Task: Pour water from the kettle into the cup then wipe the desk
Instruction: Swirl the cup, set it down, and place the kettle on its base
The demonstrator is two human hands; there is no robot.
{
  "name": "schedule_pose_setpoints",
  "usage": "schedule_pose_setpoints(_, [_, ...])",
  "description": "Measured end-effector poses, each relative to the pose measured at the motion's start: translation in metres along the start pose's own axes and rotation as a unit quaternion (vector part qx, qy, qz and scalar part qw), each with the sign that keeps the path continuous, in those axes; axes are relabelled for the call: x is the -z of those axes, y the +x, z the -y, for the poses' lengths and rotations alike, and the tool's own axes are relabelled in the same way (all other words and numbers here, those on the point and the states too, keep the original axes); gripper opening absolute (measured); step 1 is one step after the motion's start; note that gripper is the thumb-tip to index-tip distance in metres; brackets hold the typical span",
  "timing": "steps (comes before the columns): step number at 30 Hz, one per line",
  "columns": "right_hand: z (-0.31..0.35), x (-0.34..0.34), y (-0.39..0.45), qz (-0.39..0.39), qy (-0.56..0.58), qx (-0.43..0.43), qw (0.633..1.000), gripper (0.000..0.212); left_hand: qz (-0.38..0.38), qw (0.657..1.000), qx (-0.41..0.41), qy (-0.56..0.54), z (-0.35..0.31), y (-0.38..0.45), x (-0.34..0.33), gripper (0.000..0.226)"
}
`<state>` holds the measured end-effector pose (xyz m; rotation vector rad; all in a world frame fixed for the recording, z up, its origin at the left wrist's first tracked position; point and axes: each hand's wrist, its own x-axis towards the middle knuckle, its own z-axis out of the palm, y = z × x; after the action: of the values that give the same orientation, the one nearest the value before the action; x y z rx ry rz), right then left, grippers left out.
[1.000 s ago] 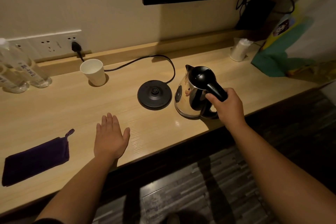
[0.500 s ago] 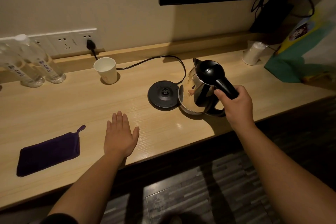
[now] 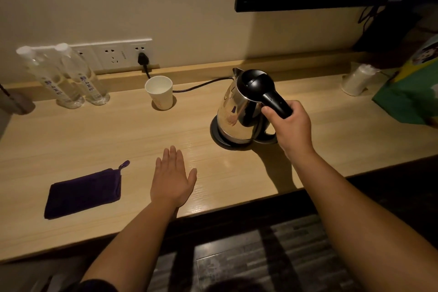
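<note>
While the right hand (image 3: 290,127) grips the electric kettle (image 3: 241,111) on its base (image 3: 214,135), the purple cloth (image 3: 83,193) lies just left of the flat, empty left hand (image 3: 173,178), the nearer one.

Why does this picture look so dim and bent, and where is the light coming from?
Head view: the room is dim and warm-toned. The kettle and right hand cast shadows toward the desk's near edge, so the light seems to come from behind them; a soft glare patch shines on the wood. The wide lens bows the desk edge and leans the bottles; corners fall dark.
</note>
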<state>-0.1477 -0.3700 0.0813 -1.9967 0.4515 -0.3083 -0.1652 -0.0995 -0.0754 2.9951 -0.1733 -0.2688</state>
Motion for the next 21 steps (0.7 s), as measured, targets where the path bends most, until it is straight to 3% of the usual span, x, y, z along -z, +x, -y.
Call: schedule_pose_setpoints(21, [-0.001, -0.017, 0.010, 0.050, -0.059, 0.042, 0.996, 0.040, 0.003, 1.000, 0.002, -0.003, 0.001, -0.001, -0.001, 0.078])
